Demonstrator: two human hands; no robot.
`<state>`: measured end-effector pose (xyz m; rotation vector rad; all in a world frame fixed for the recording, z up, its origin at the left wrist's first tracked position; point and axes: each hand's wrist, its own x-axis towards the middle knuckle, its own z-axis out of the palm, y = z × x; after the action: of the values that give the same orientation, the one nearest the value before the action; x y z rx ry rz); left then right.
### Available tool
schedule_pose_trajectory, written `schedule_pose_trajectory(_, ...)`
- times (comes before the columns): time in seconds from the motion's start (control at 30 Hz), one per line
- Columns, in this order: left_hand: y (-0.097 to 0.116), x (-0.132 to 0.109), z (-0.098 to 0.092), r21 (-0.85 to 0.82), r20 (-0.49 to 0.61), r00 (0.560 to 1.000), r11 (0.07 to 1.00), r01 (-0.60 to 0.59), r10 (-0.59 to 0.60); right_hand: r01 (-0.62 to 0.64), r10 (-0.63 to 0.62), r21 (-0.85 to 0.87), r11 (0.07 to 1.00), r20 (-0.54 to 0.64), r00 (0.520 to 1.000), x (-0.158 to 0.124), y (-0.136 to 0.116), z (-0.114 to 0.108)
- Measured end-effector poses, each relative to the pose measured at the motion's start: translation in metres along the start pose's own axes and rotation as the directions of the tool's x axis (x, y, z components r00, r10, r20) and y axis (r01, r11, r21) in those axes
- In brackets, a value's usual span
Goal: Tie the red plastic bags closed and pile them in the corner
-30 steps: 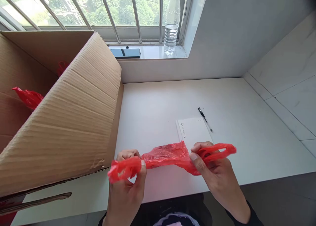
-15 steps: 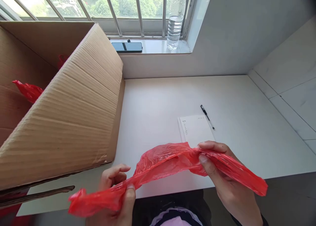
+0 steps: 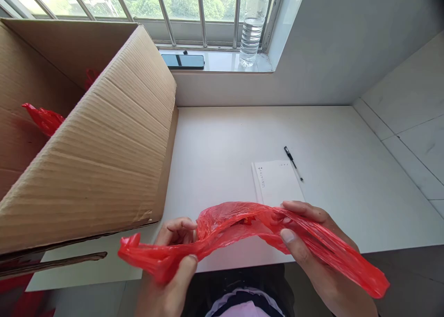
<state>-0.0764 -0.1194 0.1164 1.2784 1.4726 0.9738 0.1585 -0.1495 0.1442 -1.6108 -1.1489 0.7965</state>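
A thin red plastic bag [image 3: 232, 222], gathered into a long strip, stretches between my two hands above the table's front edge. My left hand [image 3: 173, 261] grips it near its left end, thumb on top and fingers curled behind. Toward the other end, my right hand [image 3: 315, 243] pinches the bag between thumb and fingers, and the loose tail hangs over the palm to the lower right. The middle of the bag bulges slightly, with a small orange-yellow print showing through. Behind the bag lies a white notepad [image 3: 279, 180], its near edge partly covered by the plastic.
A large open cardboard box [image 3: 104, 146] fills the left, with more red plastic [image 3: 45, 119] inside. A black pen [image 3: 293, 163] lies beside the notepad on the white table [image 3: 215, 146]. On the windowsill are a phone [image 3: 183, 61] and a water bottle [image 3: 251, 35].
My left hand has moved right and slightly up, closer to my right hand. The bag's middle bunches and opens more, and its right tail hangs lower.
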Motion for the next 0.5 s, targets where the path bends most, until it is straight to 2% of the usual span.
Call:
schedule_pose_trajectory(0.1,0.009,-0.006,0.008,0.132,-0.031,0.997,0.989,0.073,-0.069,0.028,-0.029,-0.040,0.999,-0.005,1.000,-0.001,-0.001,0.000)
schedule_pose_trajectory(0.17,0.014,-0.006,0.011,0.162,-0.060,0.996,0.984,0.074,-0.065,0.037,-0.037,-0.046,0.998,-0.012,0.999,-0.003,-0.002,0.002)
schedule_pose_trajectory(0.23,0.015,-0.004,0.010,0.175,-0.091,0.996,0.984,0.035,-0.019,0.065,-0.065,-0.028,0.998,-0.010,0.998,-0.005,-0.002,0.004)
schedule_pose_trajectory(0.33,0.014,0.001,0.002,0.213,-0.095,0.989,0.973,-0.093,0.115,0.127,-0.127,-0.007,0.992,0.012,0.992,-0.006,0.000,0.005)
schedule_pose_trajectory(0.4,0.013,0.003,-0.002,0.246,-0.065,0.978,0.953,-0.176,0.198,0.148,-0.148,-0.002,0.989,0.034,0.988,-0.006,0.001,0.004)
schedule_pose_trajectory(0.5,0.015,0.002,-0.002,0.227,-0.017,0.974,0.949,-0.218,0.228,0.158,-0.156,-0.034,0.987,0.066,0.986,-0.007,0.002,0.001)
